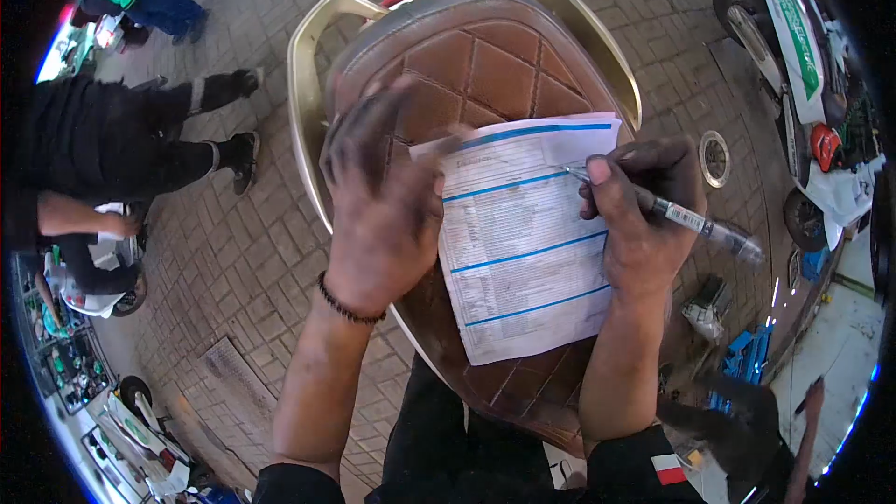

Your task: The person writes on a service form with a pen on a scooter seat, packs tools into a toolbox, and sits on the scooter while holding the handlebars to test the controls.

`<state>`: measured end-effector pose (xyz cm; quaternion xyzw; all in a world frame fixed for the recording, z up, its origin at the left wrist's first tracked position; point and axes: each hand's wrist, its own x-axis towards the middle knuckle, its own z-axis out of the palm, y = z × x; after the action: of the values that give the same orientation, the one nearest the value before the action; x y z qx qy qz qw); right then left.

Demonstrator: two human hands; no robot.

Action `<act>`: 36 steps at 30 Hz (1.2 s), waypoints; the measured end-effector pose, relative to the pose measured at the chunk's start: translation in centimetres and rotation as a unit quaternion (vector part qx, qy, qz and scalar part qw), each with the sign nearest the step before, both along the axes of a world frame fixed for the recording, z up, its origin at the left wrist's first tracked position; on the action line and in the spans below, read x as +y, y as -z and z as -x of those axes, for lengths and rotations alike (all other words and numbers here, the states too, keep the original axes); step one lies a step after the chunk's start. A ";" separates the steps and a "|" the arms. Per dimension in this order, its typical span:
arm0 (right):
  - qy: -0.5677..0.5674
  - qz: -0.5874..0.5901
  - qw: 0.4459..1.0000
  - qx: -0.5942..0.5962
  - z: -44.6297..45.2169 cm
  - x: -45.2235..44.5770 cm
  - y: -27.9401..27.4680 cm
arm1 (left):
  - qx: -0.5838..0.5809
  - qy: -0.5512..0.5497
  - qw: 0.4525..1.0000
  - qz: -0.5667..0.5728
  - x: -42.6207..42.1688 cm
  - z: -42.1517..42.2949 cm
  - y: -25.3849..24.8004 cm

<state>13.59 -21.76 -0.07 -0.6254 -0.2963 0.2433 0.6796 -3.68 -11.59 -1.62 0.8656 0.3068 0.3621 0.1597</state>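
A printed form point(523, 243) with blue bars lies on a brown quilted motorcycle seat point(467, 61), slightly tilted and creased. My right hand point(644, 210) is closed round a clear-barrelled pen point(686, 216) with a white label. The pen's tip points left at the upper part of the sheet; whether it touches the paper I cannot tell. At the sheet's left edge, my left hand point(383, 196) is above the seat, its fingers spread and smeared by motion, with nothing visible in them. Dark grime covers the fingers of both hands. A beaded bracelet point(345, 303) circles my left wrist.
A gold-coloured grab rail point(303, 84) curves round the seat. People in dark clothes point(103, 131) are at the left, and another person point(747, 420) is at the lower right. A white-and-green motorcycle point(793, 47) stands at the right on the brick paving point(233, 261).
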 end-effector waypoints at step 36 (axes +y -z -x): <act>0.092 0.071 0.973 -0.202 -1.1 0.1 0.8 | 0.109 0.345 0.932 -0.021 6.7 -6.4 -1.0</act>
<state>14.67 -21.68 -0.89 -0.7330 -0.3503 0.0690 0.5790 2.71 -4.94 -0.65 0.9555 -0.0029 0.1941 0.2223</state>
